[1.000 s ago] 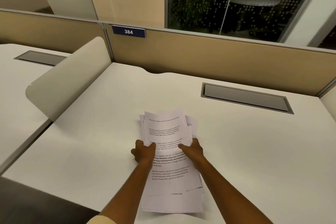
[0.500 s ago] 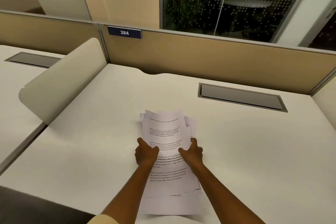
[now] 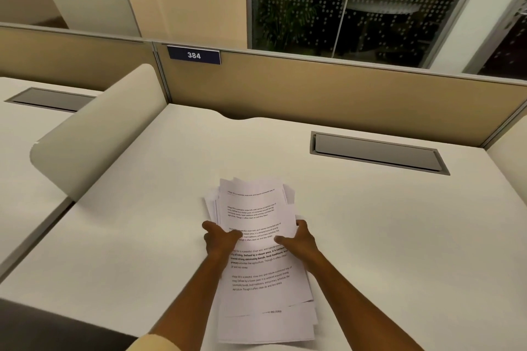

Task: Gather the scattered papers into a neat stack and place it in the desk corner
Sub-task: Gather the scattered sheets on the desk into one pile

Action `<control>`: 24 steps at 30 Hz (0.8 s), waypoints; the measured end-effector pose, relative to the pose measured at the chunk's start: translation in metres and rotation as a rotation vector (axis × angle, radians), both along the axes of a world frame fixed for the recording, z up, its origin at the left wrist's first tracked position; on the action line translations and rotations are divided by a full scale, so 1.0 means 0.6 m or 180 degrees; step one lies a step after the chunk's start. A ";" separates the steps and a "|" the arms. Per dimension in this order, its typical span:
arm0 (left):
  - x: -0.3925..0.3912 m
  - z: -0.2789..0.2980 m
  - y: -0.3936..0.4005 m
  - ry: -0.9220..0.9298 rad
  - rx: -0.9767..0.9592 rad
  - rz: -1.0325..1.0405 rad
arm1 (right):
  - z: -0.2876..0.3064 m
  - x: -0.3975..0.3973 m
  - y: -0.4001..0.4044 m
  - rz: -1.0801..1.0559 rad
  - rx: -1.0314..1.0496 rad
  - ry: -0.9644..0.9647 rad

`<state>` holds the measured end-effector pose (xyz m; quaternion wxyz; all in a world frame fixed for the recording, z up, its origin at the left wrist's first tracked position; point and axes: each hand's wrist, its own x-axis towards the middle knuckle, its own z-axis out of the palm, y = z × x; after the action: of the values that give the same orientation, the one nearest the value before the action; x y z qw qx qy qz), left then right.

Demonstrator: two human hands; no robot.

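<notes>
A loose pile of printed white papers (image 3: 256,208) lies on the white desk (image 3: 399,236) near its front middle, sheets fanned out and uneven at the far and near ends. My left hand (image 3: 219,239) grips the pile's left edge, thumb on top of the top sheet. My right hand (image 3: 299,242) grips the right edge the same way. Both hands hold the pile at about its mid-length. The far left desk corner (image 3: 182,114) lies below the "384" plate.
A tan partition wall (image 3: 342,100) runs along the desk's far edge. A curved cream divider (image 3: 94,145) bounds the left side. A grey cable hatch (image 3: 376,152) is set into the desk at the far right. Another desk lies left of the divider.
The pile and both hands have shifted slightly away from me along the desk. My grip on the two side edges is unchanged.
</notes>
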<state>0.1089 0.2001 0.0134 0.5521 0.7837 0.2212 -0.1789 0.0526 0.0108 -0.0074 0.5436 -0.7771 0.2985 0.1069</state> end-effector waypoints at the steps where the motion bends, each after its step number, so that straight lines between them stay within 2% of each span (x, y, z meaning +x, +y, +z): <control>1: -0.001 -0.001 0.001 0.0007 -0.0023 0.0042 | 0.000 0.001 0.002 0.0006 -0.0030 -0.0032; 8: -0.002 -0.006 0.002 0.0065 -0.0170 0.0457 | 0.007 0.017 0.000 -0.0009 -0.0018 -0.0064; 11: 0.002 0.000 0.005 0.0060 0.0287 0.0329 | 0.001 0.012 -0.001 -0.0074 0.0085 -0.0052; 14: 0.009 0.005 0.012 -0.0022 0.1035 -0.0134 | -0.005 0.004 0.000 -0.0120 0.0092 -0.0029; 16: 0.013 0.006 0.018 -0.0064 0.1261 -0.0386 | -0.006 0.000 0.000 -0.0145 0.0038 0.0003; 20: 0.017 -0.005 0.029 -0.0217 0.0969 -0.0590 | -0.007 -0.005 -0.005 -0.0129 -0.0026 0.0027; 24: 0.015 -0.008 0.028 -0.0642 0.0698 -0.0796 | -0.012 -0.012 -0.021 -0.0295 0.0032 -0.0058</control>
<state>0.1180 0.2170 0.0083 0.4562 0.8745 0.0838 -0.1415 0.0452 -0.0018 -0.0147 0.5546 -0.7606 0.3287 0.0761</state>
